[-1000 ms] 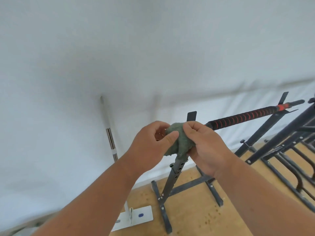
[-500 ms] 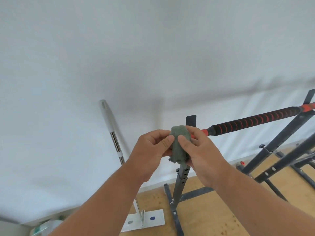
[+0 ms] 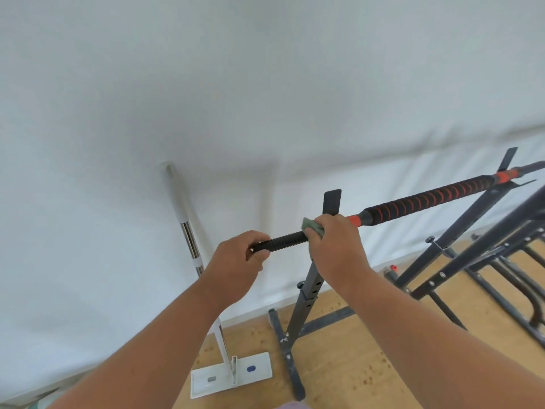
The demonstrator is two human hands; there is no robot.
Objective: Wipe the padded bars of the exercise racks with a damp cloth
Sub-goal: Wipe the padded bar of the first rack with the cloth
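White wall (image 3: 265,98) behind, the right hand (image 3: 333,243) clamps a green cloth (image 3: 313,226) round the bar (image 3: 427,202) at its black upright (image 3: 312,278); left hand (image 3: 236,264) grips the ribbed black end. Right of the upright runs black padding spiralled red.

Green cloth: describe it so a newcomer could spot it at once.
Find the long bar lying across the dark rack upright by the white wall. The right hand grips it beside that upright. The cloth is the small green wad poking from that fist, the only green thing on the bar.
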